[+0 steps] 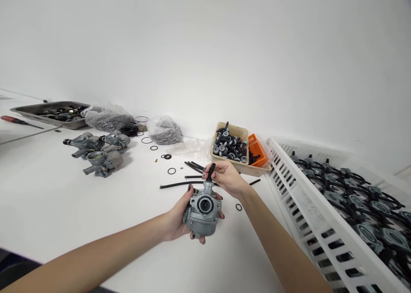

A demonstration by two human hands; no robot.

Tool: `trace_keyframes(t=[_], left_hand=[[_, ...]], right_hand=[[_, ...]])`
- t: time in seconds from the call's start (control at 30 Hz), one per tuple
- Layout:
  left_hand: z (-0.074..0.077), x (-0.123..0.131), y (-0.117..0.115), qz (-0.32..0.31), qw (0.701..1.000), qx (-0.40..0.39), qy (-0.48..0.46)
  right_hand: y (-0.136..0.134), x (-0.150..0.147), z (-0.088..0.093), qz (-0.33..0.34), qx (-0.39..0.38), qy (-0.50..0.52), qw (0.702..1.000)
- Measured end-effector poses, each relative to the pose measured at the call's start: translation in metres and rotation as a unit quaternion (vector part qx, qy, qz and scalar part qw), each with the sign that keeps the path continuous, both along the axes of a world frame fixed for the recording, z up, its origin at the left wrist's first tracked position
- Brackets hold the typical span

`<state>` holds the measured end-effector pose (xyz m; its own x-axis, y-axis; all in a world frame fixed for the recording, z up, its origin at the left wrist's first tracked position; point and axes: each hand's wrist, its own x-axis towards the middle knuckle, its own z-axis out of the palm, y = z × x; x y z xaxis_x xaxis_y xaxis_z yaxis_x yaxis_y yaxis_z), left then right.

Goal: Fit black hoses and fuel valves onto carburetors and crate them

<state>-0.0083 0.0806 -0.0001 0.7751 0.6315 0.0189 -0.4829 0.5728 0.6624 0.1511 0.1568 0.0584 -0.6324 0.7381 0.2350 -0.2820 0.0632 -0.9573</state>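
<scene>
A grey metal carburetor (203,222) is held over the white table, its round bore facing me. My left hand (178,217) is wrapped around its body from the left, with fingertips showing beneath and on the far side. On its top neck stands a black rubber-covered cap (211,173), tilted slightly right. My right hand (227,179) pinches that cap between thumb and fingers. Behind the carburetor lie several short black hoses (180,184). A small black O-ring (238,207) rests below my right wrist.
At right stands a white slatted crate (305,207) full of carburetors. A beige bin (245,134) of capped parts overlaps an orange basket (260,149). Several carburetors (104,161), bagged parts (165,130), a metal tray (72,124) and a screwdriver (14,120) lie left.
</scene>
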Motion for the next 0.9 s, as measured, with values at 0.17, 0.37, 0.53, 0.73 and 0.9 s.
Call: trace_keyframes(t=[0.17, 0.37, 0.53, 0.73, 0.9], left_hand=[[-0.001, -0.001, 0.0, 0.011, 1.0, 0.01, 0.004], [-0.004, -0.002, 0.0, 0.01, 1.0, 0.018, 0.023], [-0.006, -0.001, 0.0, 0.016, 0.999, 0.028, 0.028], [-0.005, -0.002, -0.001, 0.02, 0.999, 0.033, 0.037], [-0.003, -0.002, 0.001, 0.035, 0.998, 0.031, 0.03]], right_hand=[[0.0, 0.0, 0.005, -0.031, 0.023, -0.008, 0.999], [-0.002, 0.004, 0.013, -0.028, 0.058, -0.035, 0.997], [-0.002, 0.007, 0.016, -0.036, 0.1, -0.058, 0.993], [-0.004, 0.009, 0.019, -0.031, 0.107, -0.071, 0.991], [0.003, 0.013, 0.012, -0.016, 0.102, -0.076, 0.992]])
